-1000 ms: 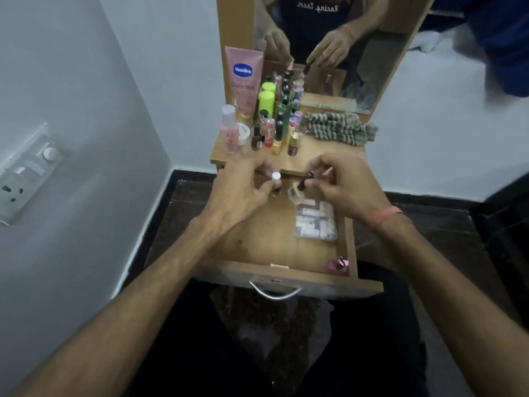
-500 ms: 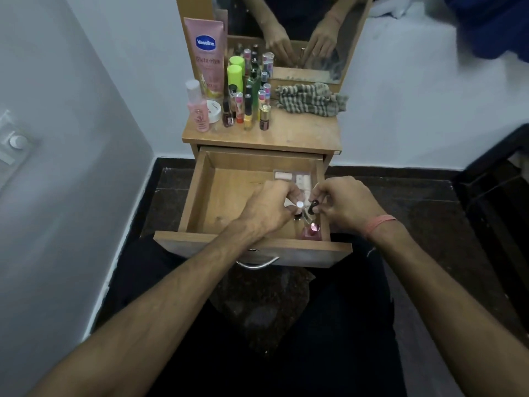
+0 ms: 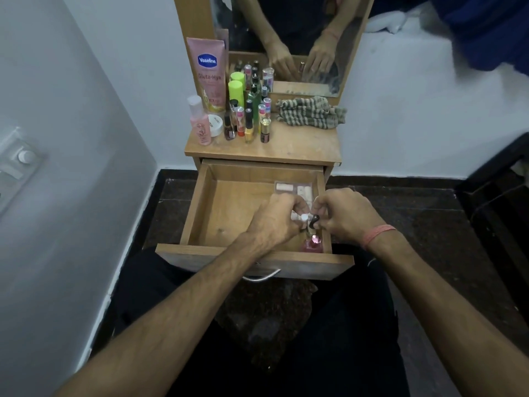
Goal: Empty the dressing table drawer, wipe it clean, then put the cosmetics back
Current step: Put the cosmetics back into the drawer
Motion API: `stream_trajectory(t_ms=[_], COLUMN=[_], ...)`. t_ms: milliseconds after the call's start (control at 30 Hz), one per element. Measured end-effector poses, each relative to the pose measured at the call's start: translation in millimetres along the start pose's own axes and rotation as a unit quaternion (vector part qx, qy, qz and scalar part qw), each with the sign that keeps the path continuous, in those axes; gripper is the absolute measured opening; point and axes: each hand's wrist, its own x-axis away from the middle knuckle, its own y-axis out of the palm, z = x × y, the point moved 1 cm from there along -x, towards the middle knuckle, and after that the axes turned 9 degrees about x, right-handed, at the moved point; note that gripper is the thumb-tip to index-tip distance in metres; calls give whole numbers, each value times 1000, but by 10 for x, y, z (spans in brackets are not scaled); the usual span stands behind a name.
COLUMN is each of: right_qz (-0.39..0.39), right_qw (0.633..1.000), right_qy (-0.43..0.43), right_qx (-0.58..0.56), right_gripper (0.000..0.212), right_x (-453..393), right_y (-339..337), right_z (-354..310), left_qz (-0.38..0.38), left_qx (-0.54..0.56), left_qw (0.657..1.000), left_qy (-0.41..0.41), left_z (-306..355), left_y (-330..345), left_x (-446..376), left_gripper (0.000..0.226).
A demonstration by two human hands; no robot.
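Wooden tabletop (image 3: 300, 146), upper centre of frame. On it, left side: pink Vaseline tube (image 3: 208, 73) upright at the back, pink bottle (image 3: 199, 121), white jar (image 3: 215, 125), cluster of nail polish bottles (image 3: 249, 121), green-capped bottle (image 3: 236, 93). Right side: striped cloth (image 3: 310, 112), crumpled, against the mirror (image 3: 292, 35).

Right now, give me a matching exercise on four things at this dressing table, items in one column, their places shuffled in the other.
1 Vaseline tube
2 striped cloth
3 pink perfume bottle
4 white-capped bottle

A in the left hand
B drawer's front right corner
C leaning at the tabletop's back left
D tabletop, below the mirror

Pairs: 1-C, 2-D, 3-B, 4-A
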Motion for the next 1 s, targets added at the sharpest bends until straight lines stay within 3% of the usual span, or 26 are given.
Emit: stream_trajectory(t_ms=[200, 333, 433, 633, 767, 1000], right_qz=[-26, 86, 174, 245, 245, 222], right_qw=[997, 984, 966, 961, 963, 954], right_qy=[-44, -51, -39, -14, 8, 3], right_qx=[-58, -149, -189, -129, -109, -204], right_gripper=[28, 19, 23, 38, 34, 23], right_x=[-103, -380, -717, -1308, -1498, -1285], right_y=[-349, -650, -738, -691, -589, -607], right_z=[11, -192, -419, -820, -885, -707], left_qz=[47, 240, 322, 301, 305, 259], left_qx=[37, 60, 27, -87, -96, -52], left_qw=[997, 967, 944, 948, 945, 960], left_qy=[46, 67, 68, 61, 71, 88], left_z=[77, 142, 199, 118, 71, 103], left_y=[-471, -1148, -1529, -1656, -1646, -1644], left_x=[-18, -265, -477, -775, -872, -701], left_gripper=[28, 14, 21, 39, 32, 16])
